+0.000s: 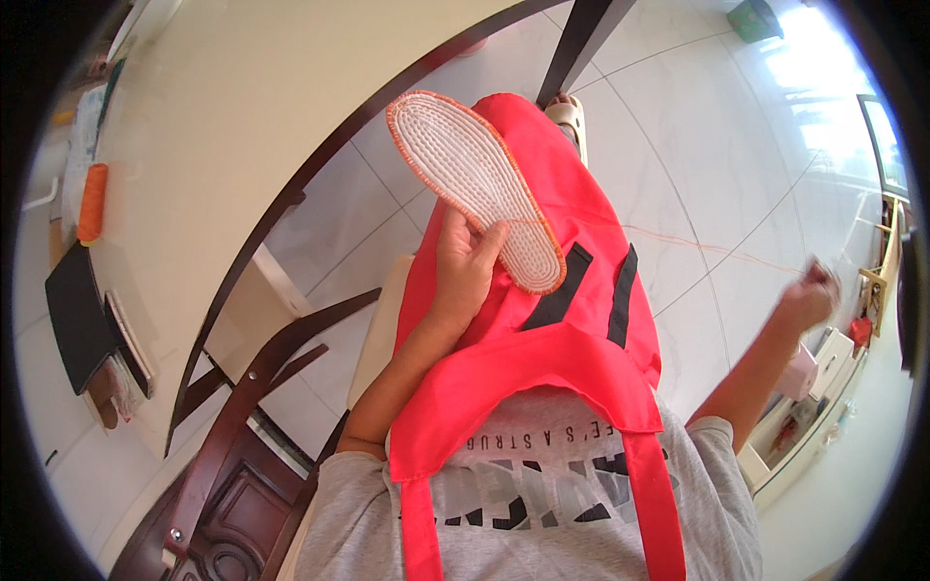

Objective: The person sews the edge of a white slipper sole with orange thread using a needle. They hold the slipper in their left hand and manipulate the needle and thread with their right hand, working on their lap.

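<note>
A woven white shoe sole (465, 163) with orange stitching around its edge lies above a red apron (567, 196). My left hand (468, 254) grips it at its near left edge, the thumb on top of the sole. From the sole a thin orange thread (697, 243) runs far to the right, up to my right hand (814, 294). That hand is raised out to the side, blurred, with its fingers curled; the thread's end appears to be in them. Whether a needle is there cannot be told.
A cream table (240, 94) with a dark edge stands at the left. On it are an orange thread spool (93, 203) and a black flat case (80, 319). A dark wooden chair (247, 407) is at lower left, an open drawer (781, 436) at right, a green bin (754, 20) farther off.
</note>
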Demonstrator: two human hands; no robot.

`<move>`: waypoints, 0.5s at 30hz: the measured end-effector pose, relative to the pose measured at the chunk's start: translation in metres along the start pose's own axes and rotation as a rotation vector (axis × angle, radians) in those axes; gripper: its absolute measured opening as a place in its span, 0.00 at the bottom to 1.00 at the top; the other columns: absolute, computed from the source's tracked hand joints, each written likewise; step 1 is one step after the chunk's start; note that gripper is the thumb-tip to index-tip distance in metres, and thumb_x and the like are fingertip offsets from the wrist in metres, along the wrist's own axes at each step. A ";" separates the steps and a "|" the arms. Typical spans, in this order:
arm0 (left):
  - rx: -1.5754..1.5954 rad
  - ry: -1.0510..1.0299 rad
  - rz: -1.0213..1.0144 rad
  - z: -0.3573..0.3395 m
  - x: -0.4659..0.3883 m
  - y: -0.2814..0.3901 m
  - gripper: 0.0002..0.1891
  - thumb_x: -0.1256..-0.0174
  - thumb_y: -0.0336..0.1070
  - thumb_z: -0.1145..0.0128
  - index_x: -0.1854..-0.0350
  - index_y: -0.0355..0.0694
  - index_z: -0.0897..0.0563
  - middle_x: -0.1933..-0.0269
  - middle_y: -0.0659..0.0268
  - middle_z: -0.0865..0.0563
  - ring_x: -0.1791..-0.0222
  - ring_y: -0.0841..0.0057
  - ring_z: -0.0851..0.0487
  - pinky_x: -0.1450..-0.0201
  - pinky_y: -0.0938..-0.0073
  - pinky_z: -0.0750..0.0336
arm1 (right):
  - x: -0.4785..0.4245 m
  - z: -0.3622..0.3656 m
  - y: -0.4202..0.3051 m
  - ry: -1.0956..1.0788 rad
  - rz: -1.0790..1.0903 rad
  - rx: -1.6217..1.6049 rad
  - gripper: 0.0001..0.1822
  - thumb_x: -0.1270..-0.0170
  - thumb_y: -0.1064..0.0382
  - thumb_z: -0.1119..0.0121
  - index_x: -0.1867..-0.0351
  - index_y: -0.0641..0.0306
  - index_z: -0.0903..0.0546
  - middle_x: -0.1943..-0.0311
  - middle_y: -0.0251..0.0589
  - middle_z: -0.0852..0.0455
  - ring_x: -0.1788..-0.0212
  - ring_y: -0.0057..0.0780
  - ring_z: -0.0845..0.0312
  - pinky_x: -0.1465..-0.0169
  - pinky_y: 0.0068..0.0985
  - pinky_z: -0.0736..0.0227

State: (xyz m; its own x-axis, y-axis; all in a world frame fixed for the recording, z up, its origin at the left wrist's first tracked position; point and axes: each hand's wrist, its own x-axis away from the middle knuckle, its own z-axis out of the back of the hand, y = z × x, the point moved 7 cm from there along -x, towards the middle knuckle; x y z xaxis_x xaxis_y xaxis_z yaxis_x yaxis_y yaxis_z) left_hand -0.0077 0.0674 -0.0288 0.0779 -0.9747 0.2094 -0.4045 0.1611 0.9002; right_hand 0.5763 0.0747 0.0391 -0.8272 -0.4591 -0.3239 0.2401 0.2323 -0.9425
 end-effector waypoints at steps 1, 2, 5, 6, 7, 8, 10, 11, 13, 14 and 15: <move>-0.015 0.002 -0.001 -0.001 0.000 0.000 0.17 0.38 0.23 0.52 0.46 0.33 0.35 0.52 0.63 0.24 0.52 0.80 0.25 0.48 0.77 0.31 | 0.080 -0.067 -0.018 -0.051 -0.247 -0.118 0.08 0.38 0.68 0.57 0.68 0.71 0.27 0.76 0.38 0.28 0.71 0.27 0.28 0.58 0.29 0.24; -0.028 0.002 -0.008 -0.002 0.000 0.000 0.17 0.38 0.23 0.52 0.46 0.33 0.36 0.52 0.63 0.24 0.52 0.80 0.25 0.48 0.77 0.31 | 0.138 -0.114 -0.025 -0.289 -0.375 -0.035 0.09 0.37 0.66 0.56 0.63 0.69 0.25 0.76 0.36 0.28 0.71 0.23 0.29 0.60 0.25 0.26; -0.034 -0.008 0.020 -0.002 0.000 0.000 0.18 0.38 0.23 0.52 0.46 0.33 0.36 0.51 0.63 0.25 0.52 0.80 0.26 0.47 0.77 0.32 | 0.275 -0.203 -0.041 -1.032 -0.553 0.143 0.14 0.37 0.63 0.50 0.51 0.60 0.25 0.79 0.25 0.32 0.76 0.14 0.37 0.69 0.15 0.37; -0.041 -0.006 0.016 0.000 0.000 -0.001 0.18 0.38 0.23 0.51 0.46 0.33 0.36 0.51 0.63 0.25 0.52 0.80 0.26 0.47 0.77 0.32 | 0.309 -0.218 -0.052 -1.192 -0.536 0.089 0.16 0.39 0.65 0.47 0.49 0.61 0.26 0.80 0.23 0.36 0.77 0.11 0.39 0.72 0.13 0.41; -0.048 -0.004 0.014 0.002 0.000 -0.003 0.18 0.38 0.23 0.51 0.46 0.33 0.36 0.52 0.63 0.25 0.52 0.80 0.26 0.47 0.77 0.32 | 0.338 -0.227 -0.051 -1.367 -0.547 0.063 0.17 0.39 0.66 0.45 0.48 0.62 0.27 0.80 0.22 0.36 0.77 0.09 0.41 0.74 0.13 0.44; -0.055 -0.004 0.012 0.003 0.001 -0.004 0.18 0.38 0.23 0.51 0.46 0.34 0.36 0.52 0.63 0.25 0.52 0.80 0.26 0.47 0.77 0.32 | 0.356 -0.233 -0.055 -1.494 -0.569 0.114 0.15 0.39 0.64 0.44 0.51 0.64 0.26 0.80 0.22 0.34 0.77 0.10 0.42 0.75 0.14 0.45; -0.044 0.004 0.011 0.000 0.001 -0.004 0.18 0.38 0.23 0.51 0.46 0.34 0.36 0.52 0.63 0.25 0.52 0.81 0.26 0.47 0.77 0.32 | 0.369 -0.234 -0.049 -1.569 -0.622 0.162 0.12 0.39 0.63 0.44 0.56 0.66 0.25 0.81 0.23 0.34 0.77 0.10 0.42 0.75 0.15 0.45; -0.038 0.005 0.011 -0.001 0.001 -0.004 0.18 0.38 0.23 0.51 0.46 0.34 0.36 0.52 0.63 0.25 0.53 0.81 0.26 0.47 0.77 0.32 | 0.372 -0.234 -0.046 -1.604 -0.649 0.187 0.11 0.39 0.62 0.44 0.59 0.67 0.24 0.81 0.24 0.34 0.77 0.11 0.42 0.76 0.16 0.45; -0.074 -0.001 0.001 0.000 0.001 -0.004 0.18 0.38 0.23 0.50 0.46 0.34 0.36 0.51 0.63 0.25 0.52 0.81 0.26 0.47 0.77 0.32 | 0.364 -0.236 -0.052 -1.643 -0.472 0.261 0.11 0.38 0.61 0.44 0.70 0.68 0.24 0.82 0.26 0.34 0.77 0.11 0.41 0.76 0.17 0.44; -0.092 -0.005 -0.004 0.001 0.001 -0.005 0.18 0.38 0.23 0.50 0.46 0.34 0.36 0.51 0.63 0.25 0.52 0.80 0.26 0.47 0.77 0.32 | 0.358 -0.236 -0.053 -1.649 -0.410 0.328 0.11 0.38 0.61 0.44 0.72 0.68 0.24 0.82 0.26 0.34 0.77 0.11 0.41 0.76 0.17 0.44; -0.077 -0.008 0.007 0.001 0.000 -0.004 0.18 0.38 0.23 0.50 0.46 0.34 0.35 0.51 0.63 0.25 0.52 0.80 0.26 0.47 0.77 0.32 | 0.353 -0.236 -0.055 -1.648 -0.348 0.399 0.11 0.38 0.61 0.45 0.73 0.68 0.25 0.82 0.26 0.34 0.77 0.11 0.41 0.76 0.17 0.44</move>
State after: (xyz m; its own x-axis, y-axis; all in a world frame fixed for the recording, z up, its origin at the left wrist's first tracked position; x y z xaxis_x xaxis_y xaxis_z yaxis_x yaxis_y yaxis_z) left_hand -0.0067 0.0661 -0.0329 0.0680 -0.9746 0.2135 -0.3339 0.1795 0.9254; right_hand 0.1517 0.1022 -0.0043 0.4227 -0.8199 0.3862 0.4886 -0.1528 -0.8590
